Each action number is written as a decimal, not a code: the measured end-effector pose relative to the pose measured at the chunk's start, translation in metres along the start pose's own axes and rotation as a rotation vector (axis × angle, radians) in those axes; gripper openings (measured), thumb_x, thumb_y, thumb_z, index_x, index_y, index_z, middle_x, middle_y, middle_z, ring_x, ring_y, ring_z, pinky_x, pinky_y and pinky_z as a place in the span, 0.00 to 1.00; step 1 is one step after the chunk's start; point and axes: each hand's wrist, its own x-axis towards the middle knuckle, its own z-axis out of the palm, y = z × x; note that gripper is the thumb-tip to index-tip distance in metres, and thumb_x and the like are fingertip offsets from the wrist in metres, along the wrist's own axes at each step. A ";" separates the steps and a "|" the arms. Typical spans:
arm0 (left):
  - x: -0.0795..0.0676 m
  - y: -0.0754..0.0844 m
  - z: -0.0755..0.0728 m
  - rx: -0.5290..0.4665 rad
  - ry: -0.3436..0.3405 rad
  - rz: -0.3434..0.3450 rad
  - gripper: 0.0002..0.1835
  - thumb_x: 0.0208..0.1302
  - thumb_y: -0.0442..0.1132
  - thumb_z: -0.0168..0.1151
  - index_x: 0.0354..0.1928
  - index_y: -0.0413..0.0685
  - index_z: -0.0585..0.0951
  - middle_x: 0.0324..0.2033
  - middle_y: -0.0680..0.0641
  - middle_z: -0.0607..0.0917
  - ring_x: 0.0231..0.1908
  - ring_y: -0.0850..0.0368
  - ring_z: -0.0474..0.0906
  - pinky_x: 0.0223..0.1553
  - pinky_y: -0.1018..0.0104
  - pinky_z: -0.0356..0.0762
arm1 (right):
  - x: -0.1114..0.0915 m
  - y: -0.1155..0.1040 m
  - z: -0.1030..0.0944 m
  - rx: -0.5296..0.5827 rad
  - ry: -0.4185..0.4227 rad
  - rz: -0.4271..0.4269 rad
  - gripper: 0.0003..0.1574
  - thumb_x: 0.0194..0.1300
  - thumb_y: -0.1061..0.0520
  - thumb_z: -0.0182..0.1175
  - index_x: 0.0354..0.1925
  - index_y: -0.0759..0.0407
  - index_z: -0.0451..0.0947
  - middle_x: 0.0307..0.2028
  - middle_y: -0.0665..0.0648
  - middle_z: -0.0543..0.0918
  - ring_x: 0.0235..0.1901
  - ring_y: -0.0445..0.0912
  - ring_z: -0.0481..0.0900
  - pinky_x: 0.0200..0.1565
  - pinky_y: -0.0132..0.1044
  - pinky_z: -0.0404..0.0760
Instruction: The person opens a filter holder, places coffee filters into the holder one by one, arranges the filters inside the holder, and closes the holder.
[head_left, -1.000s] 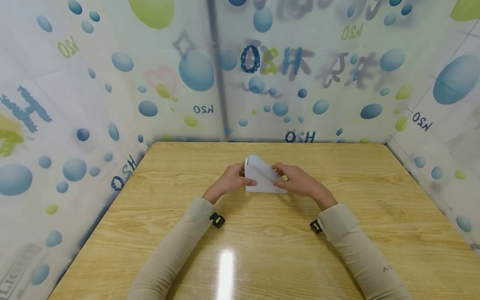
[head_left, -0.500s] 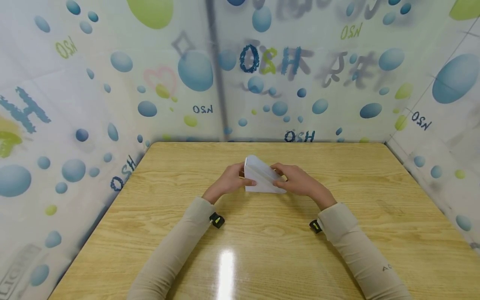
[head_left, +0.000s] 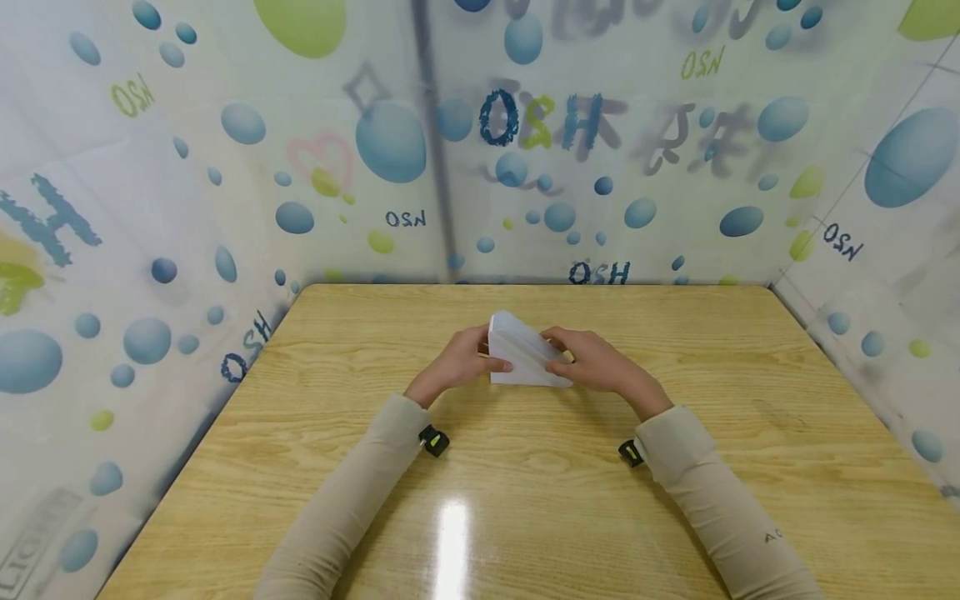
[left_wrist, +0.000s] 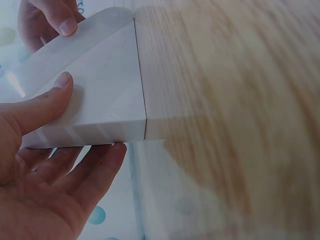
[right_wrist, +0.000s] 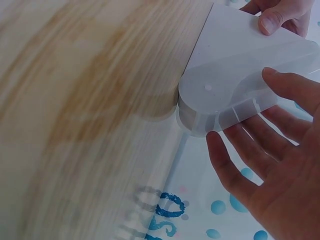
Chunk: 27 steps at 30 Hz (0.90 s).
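Head view: both hands hold the white wedge-shaped plastic box (head_left: 525, 354) on the wooden table (head_left: 525, 500), unchanged from half a second ago.
Left hand (head_left: 457, 362) and right hand (head_left: 596, 360) grasp opposite ends; no shift, so handling is paused.

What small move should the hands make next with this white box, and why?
Probably set the white box flat on the table. The left hand and right hand pinch its two ends, thumbs on top, and it stands tilted on its lower edge.
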 end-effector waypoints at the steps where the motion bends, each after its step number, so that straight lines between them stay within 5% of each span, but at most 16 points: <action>1: 0.000 0.000 0.000 0.000 0.000 0.001 0.24 0.64 0.38 0.74 0.62 0.46 0.80 0.52 0.43 0.88 0.50 0.47 0.86 0.49 0.57 0.85 | 0.000 0.000 0.000 0.000 0.000 0.000 0.31 0.73 0.57 0.64 0.69 0.63 0.70 0.63 0.65 0.82 0.61 0.59 0.81 0.62 0.56 0.80; 27: 0.000 0.001 -0.001 0.012 -0.006 -0.019 0.25 0.65 0.40 0.74 0.62 0.46 0.79 0.52 0.44 0.87 0.49 0.48 0.86 0.47 0.59 0.85 | 0.002 0.001 0.003 0.000 -0.014 0.028 0.33 0.74 0.56 0.63 0.72 0.63 0.68 0.66 0.66 0.79 0.63 0.60 0.80 0.62 0.56 0.80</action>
